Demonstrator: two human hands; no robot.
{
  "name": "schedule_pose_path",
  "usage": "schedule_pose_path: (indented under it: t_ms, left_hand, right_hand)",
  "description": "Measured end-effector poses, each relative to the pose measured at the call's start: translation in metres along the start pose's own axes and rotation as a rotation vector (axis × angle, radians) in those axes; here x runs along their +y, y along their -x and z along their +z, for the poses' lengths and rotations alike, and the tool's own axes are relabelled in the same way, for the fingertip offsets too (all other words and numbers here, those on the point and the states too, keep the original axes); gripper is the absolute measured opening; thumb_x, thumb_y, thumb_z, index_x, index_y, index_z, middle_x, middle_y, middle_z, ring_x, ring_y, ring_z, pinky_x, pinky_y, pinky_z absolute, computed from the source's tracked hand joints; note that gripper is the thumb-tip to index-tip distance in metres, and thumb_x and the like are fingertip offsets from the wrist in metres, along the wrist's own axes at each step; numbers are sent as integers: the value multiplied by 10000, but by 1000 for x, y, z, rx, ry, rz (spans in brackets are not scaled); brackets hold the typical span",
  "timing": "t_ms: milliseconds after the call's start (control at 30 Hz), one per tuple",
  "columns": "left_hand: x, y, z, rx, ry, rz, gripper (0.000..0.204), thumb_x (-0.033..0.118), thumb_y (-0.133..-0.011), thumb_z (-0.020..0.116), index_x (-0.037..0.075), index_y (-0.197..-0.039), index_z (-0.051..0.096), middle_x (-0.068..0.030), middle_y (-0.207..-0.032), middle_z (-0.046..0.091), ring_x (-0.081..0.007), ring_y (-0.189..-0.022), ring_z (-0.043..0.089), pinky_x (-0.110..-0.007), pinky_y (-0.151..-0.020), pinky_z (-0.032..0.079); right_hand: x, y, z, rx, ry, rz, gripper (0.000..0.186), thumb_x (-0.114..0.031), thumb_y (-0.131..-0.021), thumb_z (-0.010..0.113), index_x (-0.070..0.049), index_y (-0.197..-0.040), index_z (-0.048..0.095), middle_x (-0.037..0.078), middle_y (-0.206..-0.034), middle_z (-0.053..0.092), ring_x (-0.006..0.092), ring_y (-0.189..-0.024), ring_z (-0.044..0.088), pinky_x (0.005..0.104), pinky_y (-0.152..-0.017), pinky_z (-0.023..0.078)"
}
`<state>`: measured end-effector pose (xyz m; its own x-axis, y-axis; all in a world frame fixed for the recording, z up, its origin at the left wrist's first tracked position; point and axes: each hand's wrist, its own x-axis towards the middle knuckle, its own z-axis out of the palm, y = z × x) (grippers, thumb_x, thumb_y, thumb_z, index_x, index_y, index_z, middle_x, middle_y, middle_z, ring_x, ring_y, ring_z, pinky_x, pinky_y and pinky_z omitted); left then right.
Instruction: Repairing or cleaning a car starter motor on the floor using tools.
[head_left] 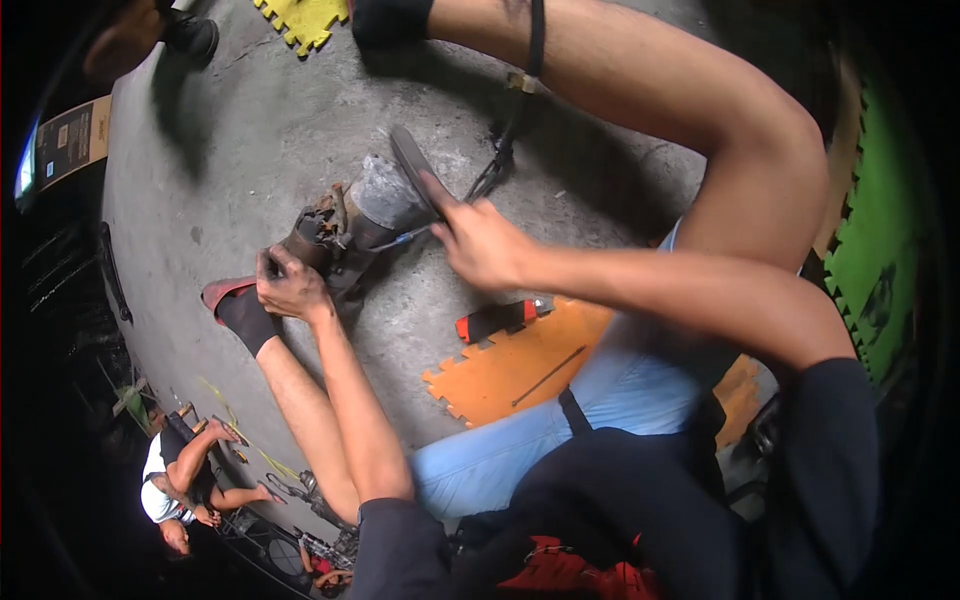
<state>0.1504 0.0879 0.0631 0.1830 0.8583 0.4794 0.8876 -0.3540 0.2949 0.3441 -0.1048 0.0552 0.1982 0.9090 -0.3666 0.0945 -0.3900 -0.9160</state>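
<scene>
A grimy cylindrical machine part (372, 228), like a small motor, lies on the concrete between my legs. Its far end is coated in pale grey, and the near end is brown and rusty. The fingers of my left hand (291, 284) are curled against that rusty end, holding it. In my closed right hand (487, 243) is a long, flat, dark tool with a rounded tip (410, 160). The tool slants beside the grey-coated end; I cannot tell whether they touch. A dark cable (490, 172) runs past the part on its right.
An orange foam mat (510, 375) carries a thin rod (548, 377); a red and black object (497, 320) lies at its edge. Yellow mat (302, 20) and green mat (880, 230) pieces lie farther out. Another person (185, 475) sits at lower left; a cardboard box (75, 140) stands upper left.
</scene>
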Motion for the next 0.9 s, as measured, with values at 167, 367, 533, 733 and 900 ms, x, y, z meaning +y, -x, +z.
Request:
schedule_pose_path:
  t_ms: [167,367,533,733,900]
  left_hand:
    - [0,3,-1,50,-11,65,330,296,-902,563,-8,-825,665,-234,-772,671,-448,-709,628,-503,-655,458]
    - [-5,1,-5,24,-5,58,344,304,-902,552,-3,-819,681,-220,-740,671,-423,-673,631,-489,-630,453]
    - [-4,0,5,47,-20,61,353,309,-895,560,-14,-815,678,-221,-737,671,-424,-666,627,-489,-630,452]
    - [-19,-2,3,147,-64,115,338,297,-887,560,-10,-812,681,-213,-741,678,-425,-669,628,-485,-635,461]
    - [-6,1,-1,50,17,25,328,303,-880,547,8,-801,667,-228,-737,658,-446,-684,612,-498,-642,450]
  right_hand:
    - [13,38,5,52,47,-47,683,-146,-988,517,-94,-1586,190,377,-1082,631,460,-1059,641,503,-981,482]
    - [7,-1,-67,-23,194,15,588,-189,-946,578,-76,-1500,414,308,-930,677,411,-924,695,460,-860,544]
    - [43,-24,-22,23,-6,-123,651,-199,-979,562,-175,-1571,294,284,-1253,620,461,-1149,596,465,-1029,473]
    - [26,1,-15,-126,139,104,658,-157,-1007,531,-190,-1588,227,267,-1309,600,438,-1236,551,486,-1067,440]
    - [29,-18,-14,-30,202,-120,683,-159,-1003,533,-201,-1594,194,288,-1169,647,477,-1086,613,505,-999,477]
